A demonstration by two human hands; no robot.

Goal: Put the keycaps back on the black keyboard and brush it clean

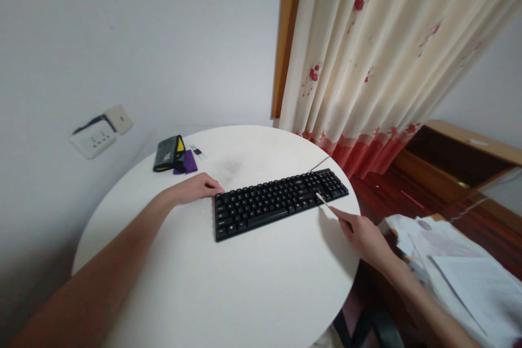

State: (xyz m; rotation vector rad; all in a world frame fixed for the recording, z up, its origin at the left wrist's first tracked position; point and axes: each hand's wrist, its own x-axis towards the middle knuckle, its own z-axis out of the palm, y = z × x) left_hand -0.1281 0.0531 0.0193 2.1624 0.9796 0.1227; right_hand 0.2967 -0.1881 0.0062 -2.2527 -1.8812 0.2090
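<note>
A black keyboard (277,201) lies across the middle of a round white table (228,288). My left hand (196,187) rests on the table with its fingers together, touching the keyboard's left end. My right hand (362,234), at the table's right edge, is closed around a thin pale stick-like tool (326,202). The tool's tip touches the keys near the keyboard's right end. The keyboard's cable (320,163) runs off the far edge.
A dark green and yellow pouch (169,153) on a purple item (188,163) lies at the far left of the table, beside a small metal clip (197,151). A wall socket (95,138), flowered curtain (367,76), wooden furniture (457,157) and stacked papers (457,272) surround it.
</note>
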